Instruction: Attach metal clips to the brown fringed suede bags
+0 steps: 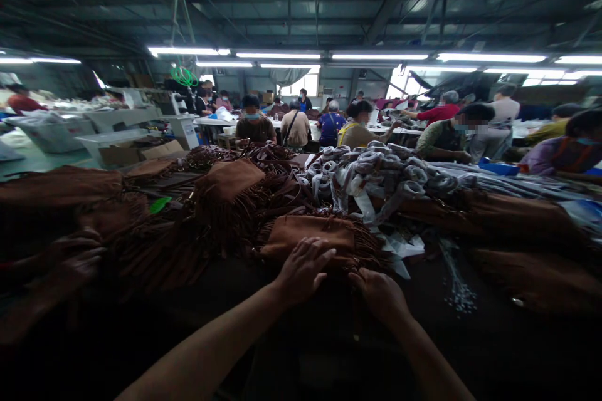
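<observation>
A brown suede-like bag with fringe [308, 235] lies in front of me on the dark table. My left hand [303, 269] rests flat across its front edge, fingers stretched out and slightly spread. At the bag's lower right corner, close to a small metal fitting, my right hand [380, 294] is closed in a pinch. What its fingers hold is too dark to make out. Behind this bag lies another brown fringed bag [230, 182], with a heap of brown straps and fringes around it.
Grey wrapped coils [376, 169] are piled behind the bag. Thin white-tipped strands [456, 282] and more brown bags [536, 282] lie to the right. At left, another person's hands [78, 257] are near a brown bag [61, 188]. Several people sit at tables beyond.
</observation>
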A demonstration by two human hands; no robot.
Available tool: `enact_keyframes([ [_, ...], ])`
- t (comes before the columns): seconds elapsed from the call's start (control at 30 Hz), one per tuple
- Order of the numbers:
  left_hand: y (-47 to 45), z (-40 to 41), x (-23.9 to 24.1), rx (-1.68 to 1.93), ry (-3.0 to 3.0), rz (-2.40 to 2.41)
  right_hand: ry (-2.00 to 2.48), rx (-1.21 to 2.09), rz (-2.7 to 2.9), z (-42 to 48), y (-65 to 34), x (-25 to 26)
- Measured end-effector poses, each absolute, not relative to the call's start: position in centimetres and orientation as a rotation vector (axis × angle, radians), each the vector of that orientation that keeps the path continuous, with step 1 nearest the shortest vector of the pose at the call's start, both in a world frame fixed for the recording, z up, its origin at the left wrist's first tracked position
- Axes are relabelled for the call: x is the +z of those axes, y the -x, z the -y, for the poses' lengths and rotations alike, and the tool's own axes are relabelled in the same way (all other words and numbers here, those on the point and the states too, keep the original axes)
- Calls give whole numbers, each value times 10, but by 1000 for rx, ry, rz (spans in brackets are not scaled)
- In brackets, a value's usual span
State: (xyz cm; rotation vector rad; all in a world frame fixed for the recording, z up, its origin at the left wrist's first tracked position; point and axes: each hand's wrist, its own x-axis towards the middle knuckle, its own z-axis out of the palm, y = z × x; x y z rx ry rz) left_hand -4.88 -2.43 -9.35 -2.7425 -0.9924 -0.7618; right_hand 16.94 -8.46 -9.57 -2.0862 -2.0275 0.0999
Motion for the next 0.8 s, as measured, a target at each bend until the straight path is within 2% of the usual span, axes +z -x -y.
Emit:
enact_keyframes([
  [0.2, 10, -14, -103, -644, 2785, 731, 2094, 87, 1915, 87, -190, -88],
  [0.33, 17, -21, -111, -649, 2794, 726, 2041, 287, 1943, 81, -203, -93],
  [0.5, 20, -17, -121, -674, 2876, 713, 1772, 532, 2040, 71, -212, -107],
  [0.67, 27, -22, -108, -780, 3043, 656, 1792, 709, 1894, 75, -215, -126],
  [0.73, 41, -38, -98, -845, 3041, 774, 1809, 764, 1883, 76, -215, -132],
  [0.8, 64, -64, -88, -896, 2855, 1152, 1835, 754, 1885, 76, -215, -136],
])
